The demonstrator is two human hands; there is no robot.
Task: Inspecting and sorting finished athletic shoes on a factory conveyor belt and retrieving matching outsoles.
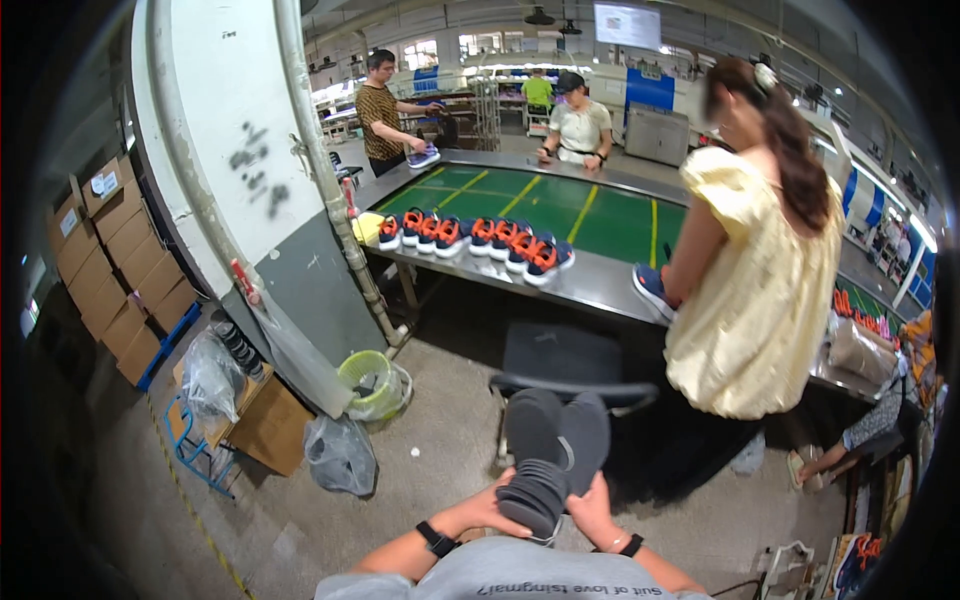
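Close to my body, a bundle of dark grey insoles (536,432) is held between both hands. Several are stacked one over another at the near end, while the far ends fan apart into two groups. A thin light strand runs along the bundle. My left hand (492,508) is closed around its left side near the heel ends, thumb on top. On the other side my right hand (592,506) grips the bundle, its fingers partly hidden beneath it.
A black chair (565,365) stands just ahead, before a metal-edged table with a green belt (560,205). Navy and orange shoes (490,240) line its near edge. A person in a yellow top (755,280) stands at right. A green bin (372,385) and a pillar (240,150) are left.
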